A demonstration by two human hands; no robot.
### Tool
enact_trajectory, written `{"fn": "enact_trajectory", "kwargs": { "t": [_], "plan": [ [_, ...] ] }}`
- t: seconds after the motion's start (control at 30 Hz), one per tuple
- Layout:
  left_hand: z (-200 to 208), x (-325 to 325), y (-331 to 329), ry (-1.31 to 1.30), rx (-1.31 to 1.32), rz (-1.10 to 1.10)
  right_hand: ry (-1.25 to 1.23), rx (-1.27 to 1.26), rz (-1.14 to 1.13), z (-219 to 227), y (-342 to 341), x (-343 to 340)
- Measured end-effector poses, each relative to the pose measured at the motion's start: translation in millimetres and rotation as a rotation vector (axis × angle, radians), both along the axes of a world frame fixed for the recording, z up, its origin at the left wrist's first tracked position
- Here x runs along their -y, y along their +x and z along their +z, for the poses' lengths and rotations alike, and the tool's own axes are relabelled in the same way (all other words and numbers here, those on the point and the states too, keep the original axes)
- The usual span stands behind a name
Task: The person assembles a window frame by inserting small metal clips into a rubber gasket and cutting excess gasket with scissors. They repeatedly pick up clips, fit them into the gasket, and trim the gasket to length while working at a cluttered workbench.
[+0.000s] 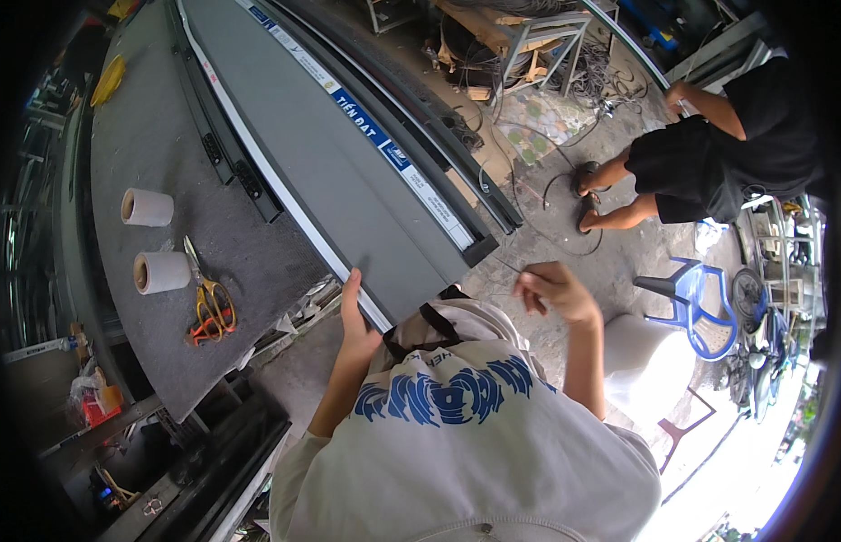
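A long grey panel [348, 172] stretches from near my body to the far left, with a white strip [285, 188] along its left edge. Printed blue-and-white tape runs down the dark frame bar [476, 250] on its right. My left hand [357, 330] grips the near left corner, thumb up along the white strip, its other fingers hidden. Beyond the panel's near right end, my right hand [560, 294] is raised with its fingers pinched together. A thin dark strand [505, 264] reaches from the bar's end toward those fingertips; where it ends is hard to see.
On the dark-topped table [168, 334] lie two white rolls [149, 208], orange-handled scissors [211, 303] and dark metal profiles [244, 181]. A person [710, 149] in black stands at right. Nearby are a blue plastic chair [691, 294], a white bucket-like container [646, 361] and loose cables [610, 95].
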State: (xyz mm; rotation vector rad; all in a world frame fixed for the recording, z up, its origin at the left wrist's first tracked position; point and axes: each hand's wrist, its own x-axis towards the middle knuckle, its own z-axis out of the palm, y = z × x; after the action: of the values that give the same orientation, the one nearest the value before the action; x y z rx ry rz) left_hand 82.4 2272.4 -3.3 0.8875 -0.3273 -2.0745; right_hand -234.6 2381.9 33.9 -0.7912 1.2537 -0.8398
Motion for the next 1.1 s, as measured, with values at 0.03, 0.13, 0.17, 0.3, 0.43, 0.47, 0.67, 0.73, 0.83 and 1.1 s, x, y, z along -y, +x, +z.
{"fn": "enact_trajectory", "kwargs": {
  "t": [0.03,0.13,0.17,0.3,0.43,0.47,0.67,0.73,0.83,1.1],
  "plan": [
    [-1.3,0.7,3.8,-0.019,0.103,-0.018,-0.070,-0.118,0.022,0.7,-16.3,-5.5],
    [-5.5,3.3,15.0,-0.175,0.255,-0.109,0.100,-1.061,0.086,4.5,-48.5,0.2],
    [-7.6,3.4,16.9,-0.104,0.252,-0.091,-0.110,-0.990,-0.084,0.8,-50.4,17.4],
    [-18.0,-1.0,5.0,-0.100,-0.344,-0.100,-0.155,-0.104,-0.231,-18.4,-22.9,109.1],
    [-14.9,-3.2,-8.0,-0.104,-0.641,-0.046,0.065,0.167,-0.107,-18.0,-0.6,139.9],
    [-11.1,-4.0,-5.9,-0.086,-0.345,0.045,0.074,0.136,-0.119,-16.6,2.3,136.7],
    [31.1,1.6,16.8,-0.504,1.256,0.102,-0.168,0.124,-0.488,-28.1,26.0,107.1],
    [50.5,8.7,2.2,-0.815,1.809,-0.058,-0.196,0.138,-0.519,-34.3,27.3,105.0],
    [107.5,47.0,-6.6,-0.756,2.233,-0.497,-0.216,0.259,-0.469,-41.9,22.4,101.1],
    [113.6,155.9,-159.0,-1.929,0.960,-0.574,-0.508,0.572,-0.498,-71.2,18.3,54.7]
  ]
}}
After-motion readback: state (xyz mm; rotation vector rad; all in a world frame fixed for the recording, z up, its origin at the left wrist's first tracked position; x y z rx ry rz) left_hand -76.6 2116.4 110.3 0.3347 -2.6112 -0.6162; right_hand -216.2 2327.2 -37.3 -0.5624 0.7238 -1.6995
